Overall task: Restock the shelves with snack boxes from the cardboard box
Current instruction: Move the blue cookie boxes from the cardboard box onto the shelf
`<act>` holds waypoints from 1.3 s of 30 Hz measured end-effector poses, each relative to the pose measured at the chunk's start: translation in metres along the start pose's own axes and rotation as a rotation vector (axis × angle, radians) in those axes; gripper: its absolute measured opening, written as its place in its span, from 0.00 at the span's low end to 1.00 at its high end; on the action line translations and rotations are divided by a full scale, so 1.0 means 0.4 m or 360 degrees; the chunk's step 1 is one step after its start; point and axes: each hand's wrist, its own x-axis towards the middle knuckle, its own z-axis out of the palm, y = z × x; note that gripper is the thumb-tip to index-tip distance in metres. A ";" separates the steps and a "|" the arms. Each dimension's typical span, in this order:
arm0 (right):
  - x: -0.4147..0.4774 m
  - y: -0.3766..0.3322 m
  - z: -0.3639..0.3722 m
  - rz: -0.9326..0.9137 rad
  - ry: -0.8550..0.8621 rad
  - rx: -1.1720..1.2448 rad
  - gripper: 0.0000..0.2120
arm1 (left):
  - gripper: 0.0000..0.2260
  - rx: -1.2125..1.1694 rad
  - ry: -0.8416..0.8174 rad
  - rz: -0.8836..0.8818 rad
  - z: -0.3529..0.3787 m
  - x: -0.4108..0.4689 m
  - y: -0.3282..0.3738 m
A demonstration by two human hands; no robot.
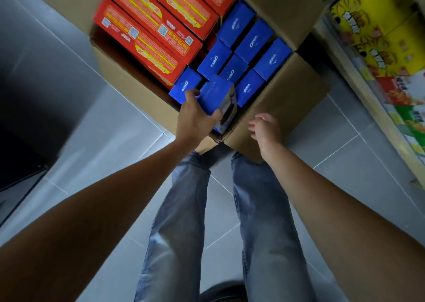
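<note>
Blue Oreo box point(216, 96), cookie picture on its end, is gripped tilted by the left hand point(195, 119), right over the cardboard box point(287, 99). The right hand point(264, 129) hovers just right of that grip, fingers loose, holding nothing.

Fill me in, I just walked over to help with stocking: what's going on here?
A person stands over an open cardboard box on the floor. Their left hand grips one blue box, held up above the other blue boxes packed beside the red boxes. The right hand is open and empty over the near flap. The held box has not yet gone to the shelf on the right.
</note>
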 end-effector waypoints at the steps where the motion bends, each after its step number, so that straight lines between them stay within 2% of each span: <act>1: -0.022 -0.015 -0.015 -0.0011 0.0008 0.0000 0.17 | 0.25 -0.0053 0.0016 0.0018 -0.030 -0.010 0.024; 6: -0.164 -0.115 -0.102 -0.0142 0.0066 -0.0028 0.13 | 0.16 -0.0259 -0.0068 0.0036 -0.196 -0.064 0.182; 11: -0.370 -0.261 -0.211 -0.0364 0.0157 0.0084 0.07 | 0.14 -0.0569 -0.0174 0.0136 -0.363 -0.137 0.390; 13: -0.456 -0.318 -0.272 -0.0502 0.0224 0.0029 0.12 | 0.14 -0.0628 -0.0235 0.0241 -0.434 -0.172 0.484; 16: -0.580 -0.419 -0.352 -0.0685 0.0063 -0.0106 0.31 | 0.13 -0.0651 -0.0350 0.0384 -0.529 -0.214 0.620; 17: -0.648 -0.464 -0.373 -0.0734 0.0000 -0.0105 0.31 | 0.14 -0.0687 -0.0407 0.0424 -0.556 -0.231 0.668; 18: -0.727 -0.512 -0.402 -0.0791 -0.0033 -0.0106 0.26 | 0.16 -0.0711 -0.0474 0.0457 -0.586 -0.255 0.724; 20: -0.829 -0.584 -0.451 -0.0882 0.0000 -0.0121 0.18 | 0.15 -0.0735 -0.0546 0.0496 -0.635 -0.295 0.820; 21: -0.858 -0.609 -0.474 -0.0903 0.0024 -0.0114 0.18 | 0.14 -0.0737 -0.0554 0.0513 -0.651 -0.306 0.860; 23: -0.942 -0.652 -0.523 -0.0976 0.0081 -0.0094 0.23 | 0.19 -0.0733 -0.0602 0.0573 -0.695 -0.344 0.950; 26: -1.069 -0.692 -0.588 -0.1058 0.0225 0.0052 0.21 | 0.33 -0.0728 -0.0731 0.0643 -0.746 -0.427 1.073; 27: -1.093 -0.700 -0.597 -0.1030 0.0292 0.0108 0.24 | 0.36 -0.0740 -0.0764 0.0665 -0.752 -0.449 1.098; 31: -1.231 -0.707 -0.671 -0.1123 0.0453 0.0249 0.33 | 0.31 -0.0558 -0.0937 0.0888 -0.780 -0.604 1.176; 33: -1.303 -0.711 -0.711 -0.1198 0.0548 0.0333 0.30 | 0.29 -0.0423 -0.1045 0.1007 -0.784 -0.666 1.188; 36: -1.416 -0.704 -0.764 -0.1276 0.0679 0.0472 0.28 | 0.28 -0.0415 -0.0910 0.1151 -0.803 -0.755 1.219; 39: -1.486 -0.692 -0.808 -0.1486 0.0716 0.0538 0.17 | 0.23 -0.0428 -0.0733 0.1433 -0.841 -0.828 1.275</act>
